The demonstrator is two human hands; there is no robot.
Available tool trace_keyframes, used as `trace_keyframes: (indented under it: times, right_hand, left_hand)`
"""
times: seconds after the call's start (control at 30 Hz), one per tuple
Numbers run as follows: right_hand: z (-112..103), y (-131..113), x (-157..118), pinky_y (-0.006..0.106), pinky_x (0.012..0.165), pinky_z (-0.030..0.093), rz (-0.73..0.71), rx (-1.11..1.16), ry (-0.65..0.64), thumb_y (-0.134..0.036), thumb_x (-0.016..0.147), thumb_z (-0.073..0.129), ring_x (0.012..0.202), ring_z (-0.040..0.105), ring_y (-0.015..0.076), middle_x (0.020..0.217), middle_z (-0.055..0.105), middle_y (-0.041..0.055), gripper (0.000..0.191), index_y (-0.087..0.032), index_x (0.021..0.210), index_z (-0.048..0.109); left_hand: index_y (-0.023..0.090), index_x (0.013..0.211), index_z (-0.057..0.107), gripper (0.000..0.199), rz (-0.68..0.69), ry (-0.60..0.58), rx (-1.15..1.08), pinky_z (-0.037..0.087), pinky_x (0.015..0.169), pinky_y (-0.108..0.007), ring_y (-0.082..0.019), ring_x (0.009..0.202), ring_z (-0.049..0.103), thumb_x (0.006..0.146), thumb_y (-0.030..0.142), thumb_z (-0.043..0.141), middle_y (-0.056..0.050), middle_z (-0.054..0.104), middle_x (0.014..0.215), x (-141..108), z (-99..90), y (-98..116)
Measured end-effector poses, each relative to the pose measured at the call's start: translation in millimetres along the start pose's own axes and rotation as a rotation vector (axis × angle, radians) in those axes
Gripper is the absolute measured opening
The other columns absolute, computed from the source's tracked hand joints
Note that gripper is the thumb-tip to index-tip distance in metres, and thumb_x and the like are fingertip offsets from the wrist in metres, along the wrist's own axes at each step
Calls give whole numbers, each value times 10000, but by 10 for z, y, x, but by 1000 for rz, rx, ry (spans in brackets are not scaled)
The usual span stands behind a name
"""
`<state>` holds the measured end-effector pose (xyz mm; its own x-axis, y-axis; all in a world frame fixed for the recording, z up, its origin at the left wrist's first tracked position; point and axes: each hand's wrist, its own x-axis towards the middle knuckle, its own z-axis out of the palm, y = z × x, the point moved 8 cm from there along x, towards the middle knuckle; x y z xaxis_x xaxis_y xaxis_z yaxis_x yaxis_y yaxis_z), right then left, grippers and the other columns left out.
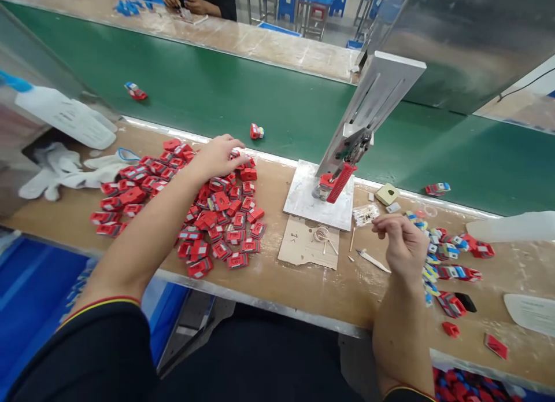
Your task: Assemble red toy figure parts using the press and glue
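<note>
Over the back of a large pile of small red toy-like plastic pieces [219, 202] is my left hand [222, 154], its fingers stretched out. It may touch the pieces below; I cannot tell. My right hand [403, 243] is curled closed above the bench, and what is in it, if anything, is hidden. Behind its fingers lie cotton swabs [365, 214], and below them a white pen-like tool [373, 261]. Between my hands stands a metal press [359, 118] with a red handle [342, 182] on a white base plate [299, 198].
A green conveyor belt [195, 89] runs behind the bench, carrying a few pieces. Cardboard [288, 249] lies before the press. Red, blue and yellow pieces [453, 272] are at right. White gloves [60, 173] and a bottle [65, 115] are at left. A co-worker's hands [195, 3] are across the belt.
</note>
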<state>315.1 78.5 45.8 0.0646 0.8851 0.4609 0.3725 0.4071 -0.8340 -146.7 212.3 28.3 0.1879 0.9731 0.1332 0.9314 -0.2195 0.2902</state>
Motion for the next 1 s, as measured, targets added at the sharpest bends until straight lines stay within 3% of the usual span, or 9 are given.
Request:
trace_keyframes:
  times: [0.1, 0.2, 0.4, 0.57, 0.67, 0.83, 0.87, 0.93, 1.0]
  right_hand:
    - [213, 28, -44, 304, 577, 532, -42, -15, -81, -547, 980, 725, 664, 690, 178, 826, 781, 51, 329, -233, 888, 760]
    - [304, 71, -118, 321, 626, 574, -85, -74, -190, -502, 1001, 692, 708, 731, 200, 833, 791, 59, 291, -238, 897, 757]
    - [222, 133, -197, 306, 552, 546, -132, -148, -238, -412, 1012, 676, 603, 688, 192, 755, 768, 44, 227, -252, 870, 751]
    - [255, 36, -206, 285, 554, 538, -190, -166, -268, -349, 1016, 667, 600, 686, 179, 744, 758, 26, 184, -254, 870, 728]
    - [307, -8, -206, 275, 562, 528, -207, -186, -294, -306, 1021, 656, 591, 671, 163, 747, 755, 15, 172, -250, 869, 714]
    - [310, -90, -214, 284, 564, 501, -212, -192, -303, -300, 1026, 663, 570, 621, 154, 735, 729, 7, 148, -246, 895, 706]
    - [313, -100, -221, 285, 568, 496, -211, -189, -320, -313, 1025, 676, 575, 610, 153, 738, 721, 6, 137, -244, 910, 705]
    - [358, -108, -251, 288, 591, 501, -216, -187, -394, -347, 1014, 714, 609, 607, 155, 782, 722, 14, 118, -239, 967, 709]
    - [456, -100, -311, 294, 635, 527, -220, -196, -513, -392, 1000, 750, 675, 636, 164, 876, 743, 36, 167, -234, 1039, 713]
  left_hand:
    - [200, 1490, 657, 624, 37, -240, 141, 417, 1207, -544, -379, 1364, 601, 916, 442, 691, -177, 668, 1476, 290, 336, 109]
    - [234, 1253, 792, 397, 81, -421, 167, 421, 1174, -545, -346, 1211, 685, 932, 430, 665, -131, 761, 1256, 356, 570, 222]
    - [243, 1130, 799, 347, 218, -396, 161, 386, 1175, -514, -347, 1233, 655, 900, 497, 745, -138, 725, 1267, -77, 622, 426]
    - [200, 1009, 776, 297, 292, -342, 135, 415, 1121, -504, -342, 1121, 667, 905, 477, 746, -153, 714, 1163, -344, 673, 702]
    - [190, 960, 754, 318, 309, -293, 80, 455, 1051, -489, -324, 1057, 651, 900, 502, 753, -145, 708, 1103, -287, 580, 852]
    - [207, 1064, 725, 419, 343, -176, -147, 511, 938, -460, -288, 1019, 615, 975, 610, 653, -116, 688, 1100, -298, 139, 1153]
    - [213, 1113, 705, 429, 336, -115, -230, 523, 927, -456, -277, 1024, 616, 1022, 614, 581, -106, 680, 1105, -383, 27, 1220]
    - [235, 1155, 676, 402, 269, 168, -598, 551, 863, -422, -236, 966, 631, 1008, 608, 651, -60, 677, 1062, -671, -275, 1292]
    - [315, 1253, 622, 418, 211, 265, -974, 552, 769, -372, -212, 941, 666, 959, 572, 773, -22, 697, 1078, -1072, -302, 1429]
